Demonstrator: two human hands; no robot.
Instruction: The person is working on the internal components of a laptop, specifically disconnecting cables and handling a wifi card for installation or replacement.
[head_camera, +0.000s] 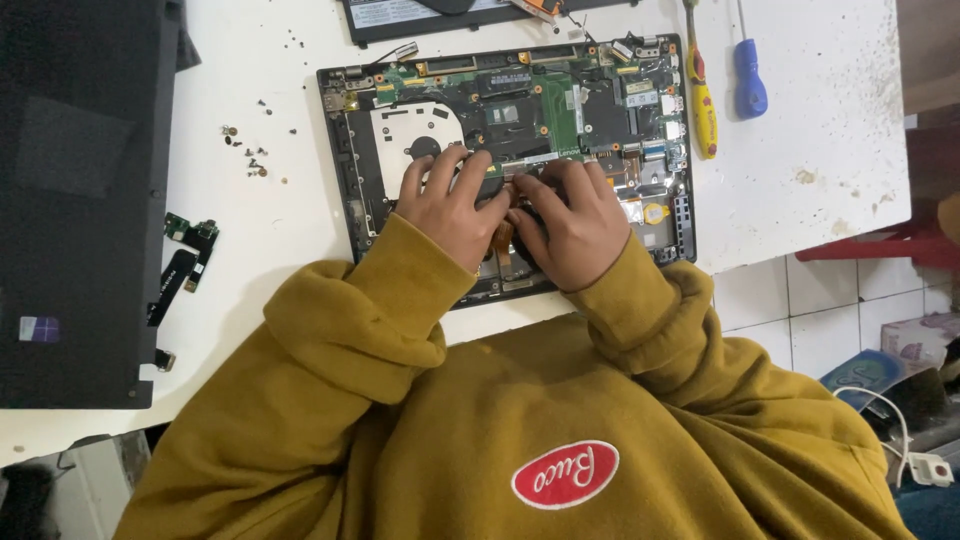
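While the opened laptop base (505, 150) lies on the white table (820, 130), both hands rest on its lower middle. The left hand (450, 205) has curled fingers spread over a dark part; the right hand (570, 220) presses beside it, fingers bent. What they pinch, I cannot tell. Right of the laptop base lie a yellow screwdriver (702, 100) and a blue screwdriver (749, 85); loose screws (248, 150) lie left.

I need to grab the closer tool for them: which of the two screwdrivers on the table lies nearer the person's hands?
The yellow-and-red screwdriver, lying right along the opened laptop's right edge. The blue-handled screwdriver lies farther right.
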